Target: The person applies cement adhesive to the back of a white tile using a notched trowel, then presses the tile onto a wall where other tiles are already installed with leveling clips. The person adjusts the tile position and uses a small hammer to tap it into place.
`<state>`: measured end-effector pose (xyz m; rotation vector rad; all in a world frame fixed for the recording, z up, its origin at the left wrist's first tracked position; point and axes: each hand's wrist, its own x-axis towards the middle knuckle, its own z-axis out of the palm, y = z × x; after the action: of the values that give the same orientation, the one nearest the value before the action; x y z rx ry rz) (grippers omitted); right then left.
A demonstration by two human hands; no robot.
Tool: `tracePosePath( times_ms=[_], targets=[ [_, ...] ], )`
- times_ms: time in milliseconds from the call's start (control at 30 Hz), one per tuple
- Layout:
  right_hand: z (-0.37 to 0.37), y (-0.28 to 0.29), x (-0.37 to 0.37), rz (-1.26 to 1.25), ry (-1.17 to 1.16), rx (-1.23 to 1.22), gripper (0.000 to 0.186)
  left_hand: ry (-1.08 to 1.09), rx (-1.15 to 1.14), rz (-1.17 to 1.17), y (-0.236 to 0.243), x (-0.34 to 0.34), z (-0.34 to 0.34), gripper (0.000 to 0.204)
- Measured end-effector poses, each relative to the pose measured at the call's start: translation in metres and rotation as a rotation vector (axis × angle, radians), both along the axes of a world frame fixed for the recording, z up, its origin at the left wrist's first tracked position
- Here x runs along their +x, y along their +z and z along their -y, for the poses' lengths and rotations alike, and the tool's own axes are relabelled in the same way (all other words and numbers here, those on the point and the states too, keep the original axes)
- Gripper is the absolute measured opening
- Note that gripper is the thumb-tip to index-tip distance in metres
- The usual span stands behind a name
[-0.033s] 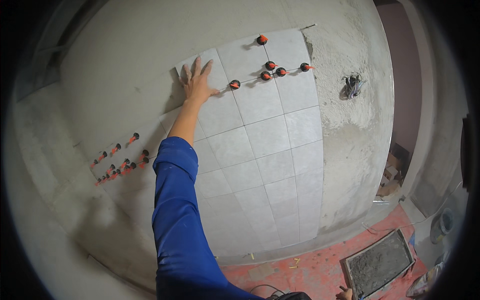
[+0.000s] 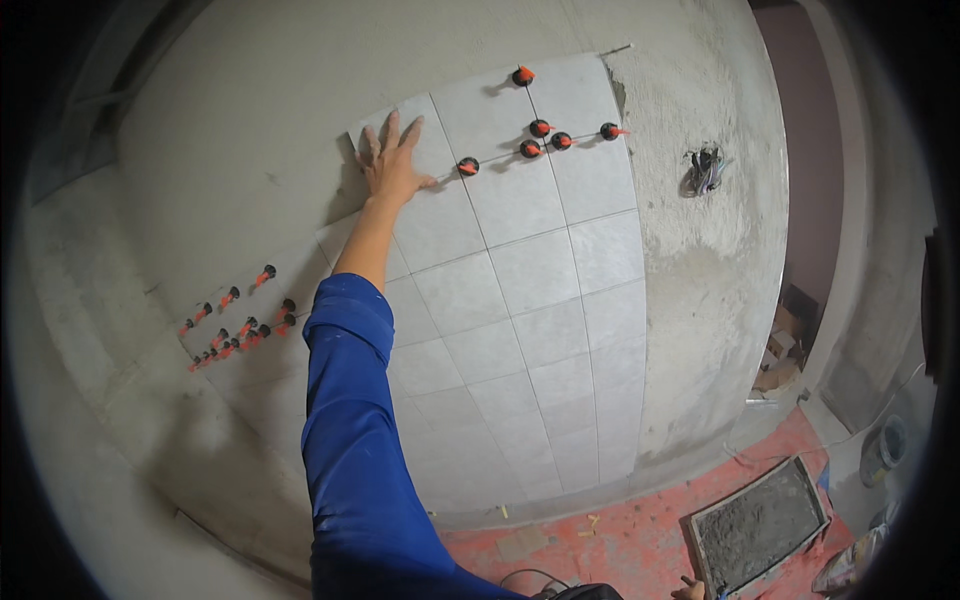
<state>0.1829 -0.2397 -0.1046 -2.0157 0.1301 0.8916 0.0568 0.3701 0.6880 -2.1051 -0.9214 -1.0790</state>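
Note:
My left hand [image 2: 391, 170] lies flat on a light grey wall tile [image 2: 425, 150] in the top row, its fingers spread and its thumb pointing right. Just right of the thumb, a black and orange tile leveling clip [image 2: 468, 167] sits in the joint. Several more such clips stand in the joints of the upper right tiles, one of them at the top [image 2: 523, 76]. At the bottom edge, only part of my right hand [image 2: 688, 589] shows, with its fingers apart and nothing seen in them. It is nearest to a shallow tray of grey mortar [image 2: 700, 555].
Another group of leveling clips [image 2: 250, 327] juts from the tiles at the left. Wires [image 2: 705, 172] stick out of the bare wall right of the tiling. Red sheeting [image 2: 640, 520] covers the floor below, with a bucket [image 2: 884, 450] at the right. Beyond the doorway lie cardboard boxes [image 2: 780, 345].

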Motion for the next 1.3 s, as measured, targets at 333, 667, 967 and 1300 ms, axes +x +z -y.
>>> tracePosePath(
  times_ms=[333,667,967,1300],
  targets=[
    [0.015,-0.043,-0.022,-0.235,-0.016,-0.001,0.016,0.099,0.095,-0.034,0.007,0.007,-0.012,0.116],
    [-0.074,0.109,0.058,0.824,0.178,-0.071,0.025,0.094,-0.034,-0.156,0.018,-0.01,0.001,0.109],
    [-0.211,0.478,0.056,1.771,0.235,0.011,0.085,-0.156,0.212,-0.101,0.013,-0.081,-0.073,0.082],
    [-0.474,0.768,-0.066,2.617,0.18,0.353,0.068,-0.484,0.414,0.068,-0.007,-0.092,-0.128,0.082]
  ],
)
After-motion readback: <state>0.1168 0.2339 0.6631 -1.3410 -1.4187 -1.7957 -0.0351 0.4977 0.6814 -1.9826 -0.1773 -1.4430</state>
